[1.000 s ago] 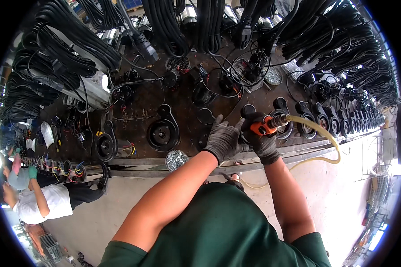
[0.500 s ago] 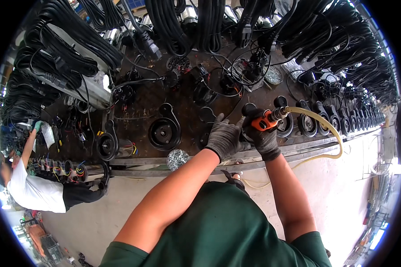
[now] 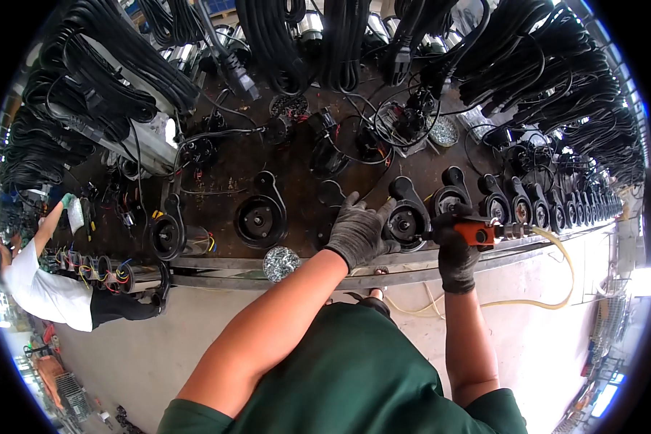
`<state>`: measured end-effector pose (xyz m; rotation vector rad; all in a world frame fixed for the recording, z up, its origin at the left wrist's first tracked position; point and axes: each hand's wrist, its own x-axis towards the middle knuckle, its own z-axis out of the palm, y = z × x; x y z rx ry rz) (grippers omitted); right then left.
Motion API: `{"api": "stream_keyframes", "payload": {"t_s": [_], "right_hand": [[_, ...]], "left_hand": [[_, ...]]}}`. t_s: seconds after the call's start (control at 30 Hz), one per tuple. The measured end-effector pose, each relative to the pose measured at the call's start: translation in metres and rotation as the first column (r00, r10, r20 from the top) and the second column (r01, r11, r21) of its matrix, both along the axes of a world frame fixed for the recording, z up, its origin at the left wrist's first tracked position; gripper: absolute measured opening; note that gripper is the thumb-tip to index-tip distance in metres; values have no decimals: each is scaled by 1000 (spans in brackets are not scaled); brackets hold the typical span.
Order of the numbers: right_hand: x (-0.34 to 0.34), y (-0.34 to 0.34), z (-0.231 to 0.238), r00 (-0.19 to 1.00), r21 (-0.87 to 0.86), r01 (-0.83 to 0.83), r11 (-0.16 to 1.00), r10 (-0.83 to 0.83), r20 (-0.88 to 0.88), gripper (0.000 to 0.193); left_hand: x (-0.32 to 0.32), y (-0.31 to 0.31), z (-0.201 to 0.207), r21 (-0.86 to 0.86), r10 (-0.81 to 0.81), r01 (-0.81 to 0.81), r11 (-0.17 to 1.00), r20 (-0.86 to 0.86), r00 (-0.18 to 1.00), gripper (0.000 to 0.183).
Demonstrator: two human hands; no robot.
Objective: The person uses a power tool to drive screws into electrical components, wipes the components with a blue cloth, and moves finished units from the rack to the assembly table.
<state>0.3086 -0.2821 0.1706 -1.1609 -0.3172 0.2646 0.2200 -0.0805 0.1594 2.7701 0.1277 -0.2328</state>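
My right hand [image 3: 458, 249], in a dark grey glove, is closed around an orange air screwdriver [image 3: 476, 233] with a yellowish hose. The tool lies sideways, its left end close to the right rim of a round black pump housing [image 3: 405, 223]. On that housing's left side is my gloved left hand [image 3: 357, 230], its fingers spread and the fingertips at the rim. Part of another black housing [image 3: 330, 194] shows from behind the left hand. Farther left, a similar housing [image 3: 259, 219] stands alone on the dark bench [image 3: 213, 206].
A row of like housings [image 3: 521, 206] runs along the bench to the right. Bowls of small metal screws [image 3: 281, 264] sit at the front edge and farther back [image 3: 443, 132]. Bundled black cables [image 3: 267, 43] hang overhead. A co-worker in white [image 3: 54, 278] is at far left.
My right hand has drawn the screwdriver right and toward me, turning it so its hose end points right. The housing beside my left hand is now uncovered. The left hand has barely moved.
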Motion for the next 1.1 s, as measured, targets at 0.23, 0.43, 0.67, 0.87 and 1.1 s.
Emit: {"api": "stream_keyframes", "payload": {"t_s": [0.23,0.43,0.67,0.87,1.1], "right_hand": [[2,-6,-20,1000,-54,4,999,-3,30,49],[12,-7,-22,981,-252,-8,968,56,183,36],[24,-9,-10,893,-358,-247,900,355,278,36],[10,5,-7,886,-398,-246,884,372,278,30],[25,2,-25,864,-398,-177,900,336,375,39]], "left_hand": [[2,-2,0,51,4,-4,999,5,1000,103],[3,-2,-1,77,-8,8,997,5,1000,103],[2,-3,1,47,1,-1,999,5,1000,102],[1,-1,4,30,11,-11,999,3,1000,100],[3,-1,5,13,6,-5,1000,-24,1000,100]]}}
